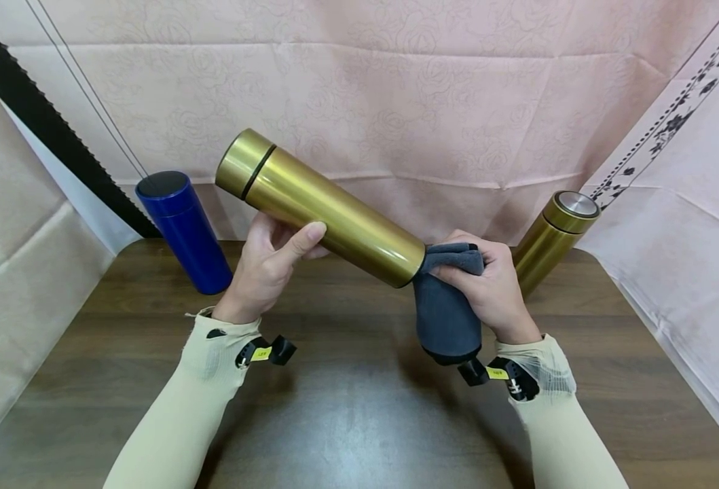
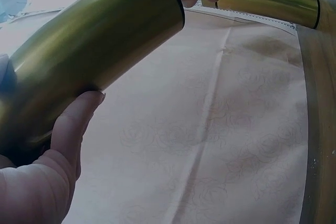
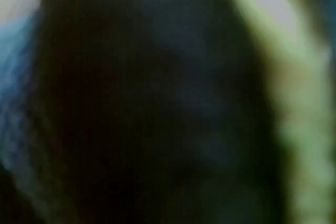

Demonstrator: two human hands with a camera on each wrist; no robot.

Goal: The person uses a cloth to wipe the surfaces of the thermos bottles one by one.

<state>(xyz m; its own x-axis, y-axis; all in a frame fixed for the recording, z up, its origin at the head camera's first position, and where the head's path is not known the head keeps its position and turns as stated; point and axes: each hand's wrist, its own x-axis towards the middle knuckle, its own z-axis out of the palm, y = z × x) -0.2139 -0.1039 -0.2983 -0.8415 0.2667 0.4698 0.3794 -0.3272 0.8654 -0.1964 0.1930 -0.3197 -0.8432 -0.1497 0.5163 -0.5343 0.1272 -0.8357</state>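
Note:
A gold thermos bottle (image 1: 335,210) is held tilted above the table, its capped end up at the left and its base down at the right. My left hand (image 1: 267,265) grips it from below, with the thumb across its near side; the left wrist view shows that thumb against the gold bottle (image 2: 105,51). In my right hand (image 1: 487,285) is a bunched dark grey cloth (image 1: 447,312), pinched between thumb and fingers. The cloth touches the bottle's base and hangs down below it. Dark blur fills most of the right wrist view.
A blue thermos bottle (image 1: 185,234) stands at the back left of the wooden table (image 1: 347,421). Behind my right hand stands a second gold thermos bottle (image 1: 555,238) with a silver-topped lid. Pale patterned cloth (image 1: 396,115) hangs along the back and sides.

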